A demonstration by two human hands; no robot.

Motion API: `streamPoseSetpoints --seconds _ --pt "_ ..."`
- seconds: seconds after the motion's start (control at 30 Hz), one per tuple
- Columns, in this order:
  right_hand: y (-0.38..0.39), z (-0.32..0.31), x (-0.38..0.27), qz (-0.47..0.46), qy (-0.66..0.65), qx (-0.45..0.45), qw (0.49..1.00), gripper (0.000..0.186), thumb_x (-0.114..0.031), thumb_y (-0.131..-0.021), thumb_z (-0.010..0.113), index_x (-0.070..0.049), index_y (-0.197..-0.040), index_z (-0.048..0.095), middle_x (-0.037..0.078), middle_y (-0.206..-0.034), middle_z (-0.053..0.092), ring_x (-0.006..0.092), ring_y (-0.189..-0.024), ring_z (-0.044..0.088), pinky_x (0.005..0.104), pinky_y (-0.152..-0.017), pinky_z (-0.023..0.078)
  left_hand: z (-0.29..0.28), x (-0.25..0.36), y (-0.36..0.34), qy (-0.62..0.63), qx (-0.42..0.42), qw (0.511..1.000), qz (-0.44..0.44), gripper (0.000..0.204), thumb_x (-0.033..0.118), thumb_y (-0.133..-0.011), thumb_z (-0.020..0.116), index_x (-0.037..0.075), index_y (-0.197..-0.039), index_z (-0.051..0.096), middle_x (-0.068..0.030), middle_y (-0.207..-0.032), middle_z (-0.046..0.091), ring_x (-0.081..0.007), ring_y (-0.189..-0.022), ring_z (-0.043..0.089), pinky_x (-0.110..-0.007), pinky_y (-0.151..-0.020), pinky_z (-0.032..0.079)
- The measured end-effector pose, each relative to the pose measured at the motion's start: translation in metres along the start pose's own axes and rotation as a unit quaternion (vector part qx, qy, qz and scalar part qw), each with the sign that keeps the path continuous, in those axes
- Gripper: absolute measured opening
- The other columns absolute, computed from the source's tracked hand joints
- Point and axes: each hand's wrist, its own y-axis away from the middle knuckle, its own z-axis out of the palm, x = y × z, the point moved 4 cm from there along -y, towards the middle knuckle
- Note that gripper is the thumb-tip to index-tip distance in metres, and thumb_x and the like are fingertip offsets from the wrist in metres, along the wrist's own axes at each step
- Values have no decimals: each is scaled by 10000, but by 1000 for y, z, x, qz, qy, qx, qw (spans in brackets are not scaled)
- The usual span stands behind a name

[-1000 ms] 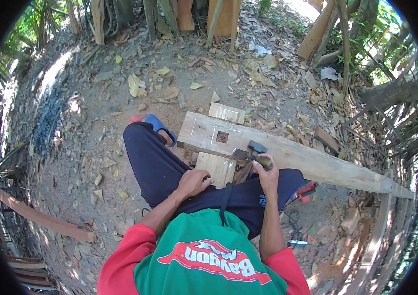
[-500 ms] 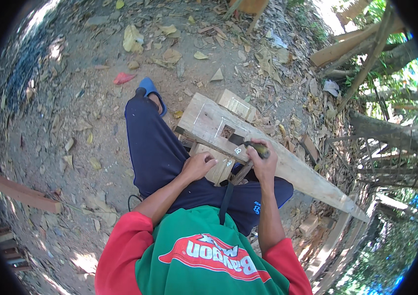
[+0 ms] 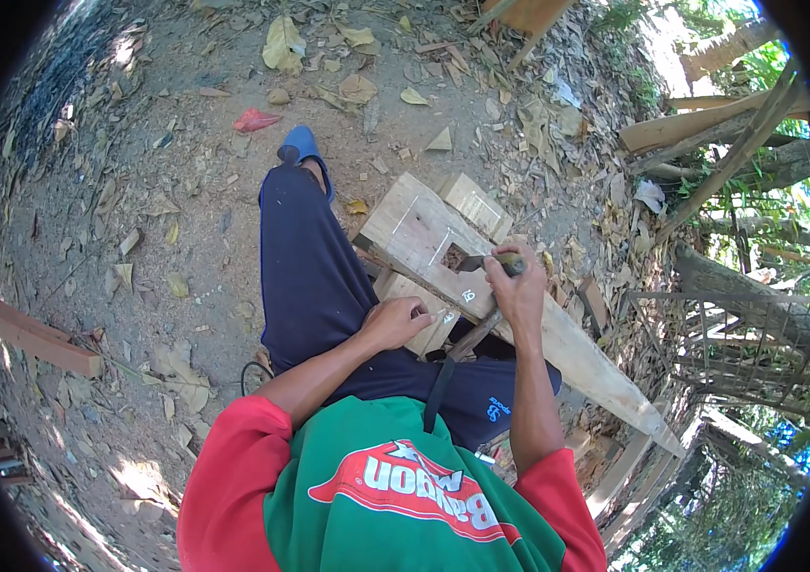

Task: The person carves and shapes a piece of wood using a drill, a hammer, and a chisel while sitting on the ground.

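A long pale beam (image 3: 577,353) lies slantwise before my legs, with white pencilled rectangles and a dark mortise cut near its wide end. My right hand (image 3: 521,296) is closed round the dark greenish handle of a chisel (image 3: 471,263), its blade at the right end of the mortise. My left hand (image 3: 394,324) rests by my thigh with its fingers curled, beside a wood block (image 3: 432,334) under the beam; whatever it holds, if anything, is hidden. A wooden stick like a tool handle (image 3: 474,336) leans below my right wrist.
Another block (image 3: 477,205) supports the beam's far side. A reddish plank (image 3: 29,329) lies at the left. Dry leaves and chips litter the dirt. Branches and a metal rack (image 3: 748,334) stand at the right. My foot in a blue shoe (image 3: 305,157) is beyond the beam's left end.
The chisel has shifted slightly up within the mortise area and its handle is turned more level. My left hand has moved a little right, its fingers more curled. The whole view has shifted slightly.
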Motion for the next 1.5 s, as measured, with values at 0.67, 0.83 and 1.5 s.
streamPoseSetpoints --seconds 0.67,0.83,1.5 --pt "55 -16 107 194 -370 33 908 327 -100 -862 662 -12 -1169 594 152 -1002 682 218 -819 706 308 -737 599 21 -13 -11 -45 -23 999 9 438 419 -890 628 8 -1021 704 -193 -999 713 -342 -953 681 -427 -828 516" --pt "32 2 27 31 -73 16 997 244 -77 -804 682 15 -1030 663 100 -946 720 194 -799 680 289 -746 524 14 -27 -4 -47 -17 999 -4 446 410 -888 629 -10 -1021 703 -207 -995 708 -349 -956 678 -426 -831 515" --pt "56 32 159 248 -531 156 796 384 -244 -889 691 -8 -1167 569 157 -960 689 247 -788 712 328 -708 618 18 -35 -20 -96 -21 995 -12 466 424 -909 635 -10 -1065 698 -133 -860 709 -212 -775 680 -350 -739 518"
